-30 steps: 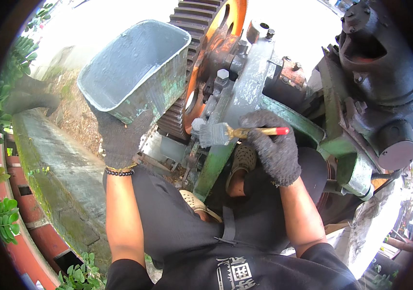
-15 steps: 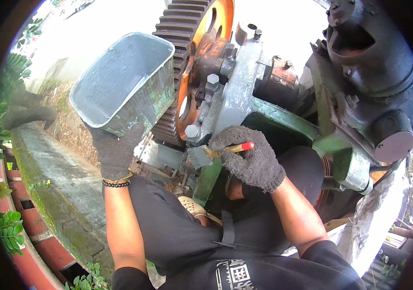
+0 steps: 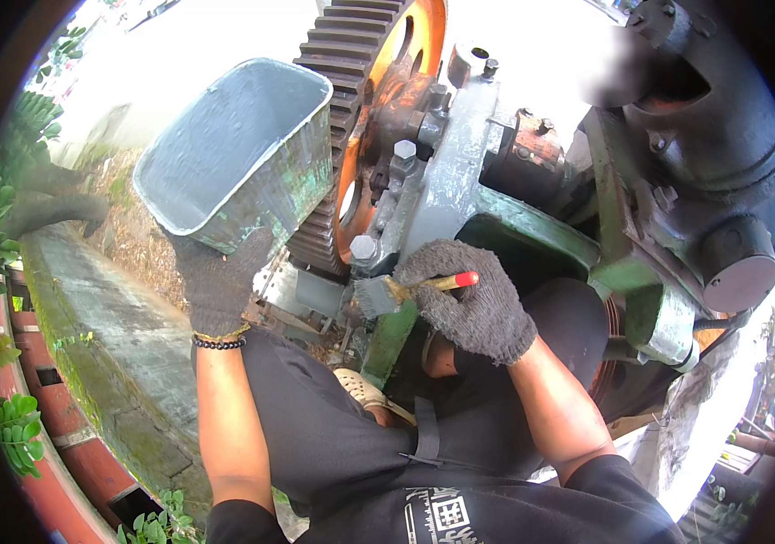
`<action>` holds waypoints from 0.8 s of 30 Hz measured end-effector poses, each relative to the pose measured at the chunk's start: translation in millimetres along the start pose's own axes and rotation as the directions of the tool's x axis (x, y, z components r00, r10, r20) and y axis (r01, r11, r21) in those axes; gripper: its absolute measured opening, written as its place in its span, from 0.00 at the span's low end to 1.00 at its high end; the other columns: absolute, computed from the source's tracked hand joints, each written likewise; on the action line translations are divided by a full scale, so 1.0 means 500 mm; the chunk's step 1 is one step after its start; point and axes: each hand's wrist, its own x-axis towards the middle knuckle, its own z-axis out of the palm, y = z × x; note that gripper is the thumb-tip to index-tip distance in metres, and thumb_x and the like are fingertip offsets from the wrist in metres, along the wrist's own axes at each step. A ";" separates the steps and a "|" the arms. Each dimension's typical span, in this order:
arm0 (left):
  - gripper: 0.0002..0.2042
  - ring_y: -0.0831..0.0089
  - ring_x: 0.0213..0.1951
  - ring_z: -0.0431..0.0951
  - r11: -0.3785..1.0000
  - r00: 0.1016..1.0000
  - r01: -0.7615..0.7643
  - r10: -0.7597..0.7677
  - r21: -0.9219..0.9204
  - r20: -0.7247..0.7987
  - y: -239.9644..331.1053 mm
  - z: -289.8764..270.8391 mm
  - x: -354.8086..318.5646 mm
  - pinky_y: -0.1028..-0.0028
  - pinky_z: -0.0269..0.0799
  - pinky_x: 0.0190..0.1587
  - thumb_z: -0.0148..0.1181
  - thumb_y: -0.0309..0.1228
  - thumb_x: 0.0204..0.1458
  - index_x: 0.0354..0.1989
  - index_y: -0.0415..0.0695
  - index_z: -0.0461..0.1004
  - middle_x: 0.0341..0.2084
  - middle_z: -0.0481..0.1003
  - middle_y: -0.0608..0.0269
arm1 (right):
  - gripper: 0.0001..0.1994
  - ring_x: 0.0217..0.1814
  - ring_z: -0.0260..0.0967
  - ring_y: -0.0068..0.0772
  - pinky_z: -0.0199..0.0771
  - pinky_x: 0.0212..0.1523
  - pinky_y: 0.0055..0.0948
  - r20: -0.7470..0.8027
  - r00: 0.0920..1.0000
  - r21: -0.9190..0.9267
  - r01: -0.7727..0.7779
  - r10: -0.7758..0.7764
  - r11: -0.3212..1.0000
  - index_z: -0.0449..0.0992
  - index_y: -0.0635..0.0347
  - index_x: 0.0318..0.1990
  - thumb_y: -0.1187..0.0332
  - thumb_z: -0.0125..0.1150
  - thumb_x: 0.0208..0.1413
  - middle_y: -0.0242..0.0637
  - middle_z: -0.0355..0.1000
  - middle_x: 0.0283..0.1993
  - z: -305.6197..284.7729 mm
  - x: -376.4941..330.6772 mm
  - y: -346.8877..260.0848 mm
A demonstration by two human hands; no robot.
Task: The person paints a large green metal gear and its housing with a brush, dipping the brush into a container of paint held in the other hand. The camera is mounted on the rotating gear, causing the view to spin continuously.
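My left hand (image 3: 221, 286), in a dark knit glove, grips a tilted rectangular tub (image 3: 283, 190) by its near lower side. Grey paint coats the tub's inside, and green smears run down its outer wall. In my gloved right hand (image 3: 473, 304) is a paintbrush (image 3: 446, 282) with a red-tipped wooden handle. Its grey-coated bristles point left, close to a bolt head (image 3: 365, 249) on the machine; whether they touch the metal I cannot tell. Grey paint covers the bearing housing (image 3: 446, 190) just beyond the brush.
A large toothed gear (image 3: 340, 68) with an orange web stands behind the tub. Green frame beams (image 3: 541, 222) and a dark motor-like casing (image 3: 714, 136) fill the right. A mossy concrete ledge (image 3: 106, 335), red bricks (image 3: 102, 467) and plants (image 3: 20, 431) border the left.
The view has shifted very slightly, so the machine and tub sit a little farther right. Both hands keep their hold on the tub and paintbrush.
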 end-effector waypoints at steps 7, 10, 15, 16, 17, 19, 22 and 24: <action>0.34 0.68 0.46 0.84 0.999 0.998 -0.023 0.021 0.043 0.053 -0.016 -0.003 -0.002 0.71 0.86 0.38 0.76 0.21 0.49 0.66 0.35 0.68 0.49 0.81 0.53 | 0.12 0.46 0.81 0.50 0.80 0.51 0.41 -0.014 1.000 0.119 -0.002 0.003 0.993 0.85 0.60 0.46 0.68 0.68 0.55 0.45 0.83 0.46 0.012 -0.007 0.012; 0.36 0.66 0.51 0.81 0.994 0.998 -0.055 0.056 0.091 -0.006 -0.002 -0.006 0.000 0.68 0.82 0.51 0.76 0.21 0.49 0.68 0.36 0.66 0.53 0.79 0.54 | 0.12 0.45 0.81 0.50 0.81 0.50 0.41 0.004 0.999 0.089 -0.052 0.052 0.995 0.84 0.60 0.46 0.68 0.68 0.55 0.45 0.82 0.46 0.014 -0.004 0.001; 0.44 0.65 0.66 0.71 0.996 0.995 -0.046 0.040 -0.070 -0.094 0.024 0.011 0.031 0.64 0.73 0.65 0.74 0.21 0.51 0.77 0.38 0.55 0.68 0.68 0.52 | 0.11 0.44 0.81 0.49 0.82 0.49 0.40 0.047 0.997 0.143 -0.066 0.060 0.988 0.85 0.60 0.45 0.69 0.68 0.55 0.45 0.82 0.45 0.010 -0.001 -0.005; 0.45 0.65 0.67 0.68 0.993 0.994 -0.045 0.034 -0.107 -0.107 0.032 0.022 0.054 0.63 0.72 0.66 0.73 0.21 0.52 0.78 0.39 0.53 0.69 0.66 0.52 | 0.11 0.44 0.81 0.49 0.82 0.49 0.40 0.028 0.999 0.148 -0.040 0.036 0.988 0.85 0.60 0.45 0.69 0.68 0.55 0.45 0.82 0.45 0.013 0.001 -0.006; 0.46 0.65 0.69 0.66 0.989 0.993 -0.038 0.021 -0.141 -0.119 0.056 0.040 0.075 0.63 0.71 0.67 0.72 0.21 0.52 0.79 0.40 0.51 0.70 0.64 0.53 | 0.11 0.44 0.81 0.49 0.82 0.49 0.40 0.014 1.000 0.155 -0.018 0.016 0.988 0.85 0.59 0.45 0.69 0.68 0.55 0.45 0.82 0.45 0.016 0.002 -0.005; 0.45 0.65 0.68 0.65 0.975 0.993 -0.045 0.020 -0.216 -0.116 0.127 0.090 0.115 0.63 0.69 0.68 0.69 0.20 0.55 0.79 0.42 0.50 0.69 0.63 0.54 | 0.11 0.45 0.82 0.49 0.83 0.49 0.40 -0.015 0.998 0.113 0.059 -0.057 0.992 0.85 0.59 0.45 0.70 0.67 0.55 0.45 0.82 0.45 0.014 0.001 0.002; 0.40 0.66 0.64 0.68 0.937 0.979 -0.194 0.168 -0.290 -0.112 0.159 0.186 0.229 0.64 0.69 0.66 0.70 0.23 0.56 0.75 0.42 0.54 0.65 0.66 0.57 | 0.11 0.46 0.82 0.50 0.82 0.50 0.41 -0.007 0.999 0.080 0.034 -0.034 0.996 0.85 0.59 0.45 0.69 0.67 0.55 0.45 0.82 0.45 0.008 -0.003 0.009; 0.39 0.66 0.62 0.70 0.938 0.966 -0.227 0.183 -0.264 -0.181 0.172 0.249 0.301 0.64 0.68 0.66 0.74 0.30 0.55 0.73 0.41 0.57 0.62 0.69 0.58 | 0.12 0.51 0.81 0.49 0.81 0.53 0.41 0.011 0.999 0.063 0.048 -0.048 0.997 0.85 0.57 0.48 0.65 0.65 0.60 0.45 0.82 0.49 0.002 -0.001 0.011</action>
